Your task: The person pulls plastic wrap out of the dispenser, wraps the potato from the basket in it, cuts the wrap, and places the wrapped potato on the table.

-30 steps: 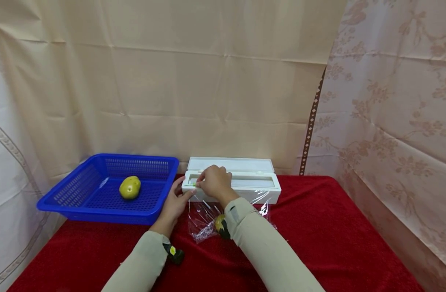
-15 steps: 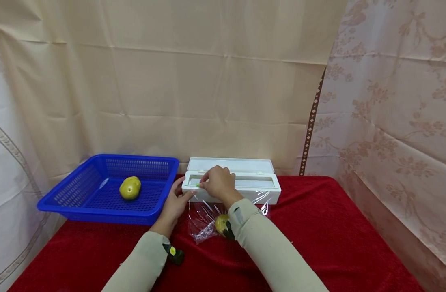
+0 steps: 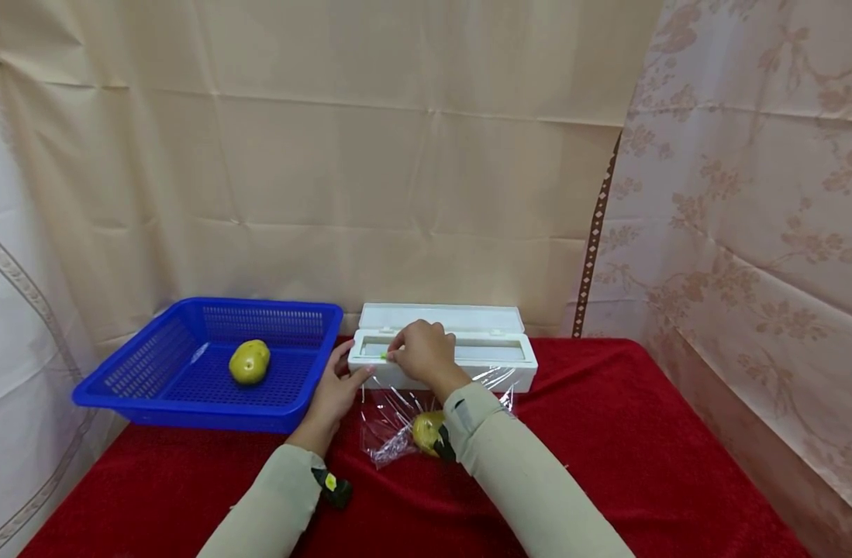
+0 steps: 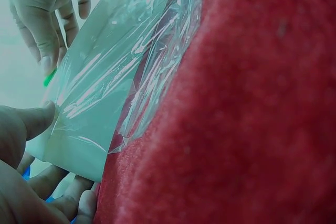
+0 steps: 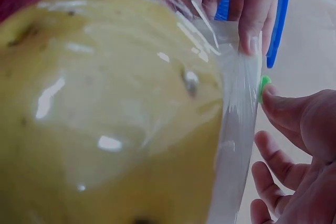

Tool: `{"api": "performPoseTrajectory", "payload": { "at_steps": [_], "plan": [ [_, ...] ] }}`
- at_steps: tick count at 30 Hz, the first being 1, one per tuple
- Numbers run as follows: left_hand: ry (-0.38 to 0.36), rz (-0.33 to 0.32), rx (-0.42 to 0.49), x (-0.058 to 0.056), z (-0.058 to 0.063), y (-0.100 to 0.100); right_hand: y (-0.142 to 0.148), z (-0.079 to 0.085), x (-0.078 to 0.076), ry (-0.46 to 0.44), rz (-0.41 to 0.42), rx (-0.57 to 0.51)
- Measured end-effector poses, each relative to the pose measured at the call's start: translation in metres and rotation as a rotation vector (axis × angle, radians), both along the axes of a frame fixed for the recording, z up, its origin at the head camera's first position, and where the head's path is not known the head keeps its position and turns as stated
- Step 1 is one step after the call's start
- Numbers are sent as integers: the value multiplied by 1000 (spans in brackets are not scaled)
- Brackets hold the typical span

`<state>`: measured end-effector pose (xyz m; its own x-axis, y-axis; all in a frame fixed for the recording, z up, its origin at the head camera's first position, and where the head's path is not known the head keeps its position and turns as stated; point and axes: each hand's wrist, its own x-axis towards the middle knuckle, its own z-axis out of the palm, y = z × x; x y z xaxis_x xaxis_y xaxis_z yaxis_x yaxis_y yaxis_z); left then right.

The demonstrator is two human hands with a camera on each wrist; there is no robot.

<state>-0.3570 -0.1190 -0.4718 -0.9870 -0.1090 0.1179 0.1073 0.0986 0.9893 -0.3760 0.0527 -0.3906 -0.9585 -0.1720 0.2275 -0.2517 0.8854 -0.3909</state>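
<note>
A white cling film dispenser (image 3: 495,377) with its lid raised stands on the red cloth. My left hand (image 3: 333,397) holds its left end, thumb on the front edge and fingers round the end. Thumb and finger of my right hand (image 3: 426,358) pinch the small green slide cutter (image 3: 383,356) on the dispenser's front edge. Clear cling film (image 4: 152,61) hangs from that edge down onto the cloth. Under the film lies a potato (image 5: 115,103), partly hidden by my right wrist in the head view.
To the left, a blue plastic basket (image 3: 209,419) holds another potato (image 3: 250,362). Red cloth (image 3: 607,434) covers the table. Behind it hangs a beige curtain (image 3: 314,170), with a flowered curtain (image 3: 753,232) on the right side.
My right hand has moved a little to the right along the dispenser's edge, with the green slide cutter between its fingertips. My left hand has stayed in place.
</note>
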Motion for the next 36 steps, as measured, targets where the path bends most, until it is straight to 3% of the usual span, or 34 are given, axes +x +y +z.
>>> {"api": "performPoseTrajectory", "payload": {
  "at_steps": [18,36],
  "plan": [
    [-22,-20,24,-4,-2,-2,17,0,1,-25,-10,-12],
    [-31,3,-7,0,0,2,42,-1,3,-52,-49,-23]
  ]
}}
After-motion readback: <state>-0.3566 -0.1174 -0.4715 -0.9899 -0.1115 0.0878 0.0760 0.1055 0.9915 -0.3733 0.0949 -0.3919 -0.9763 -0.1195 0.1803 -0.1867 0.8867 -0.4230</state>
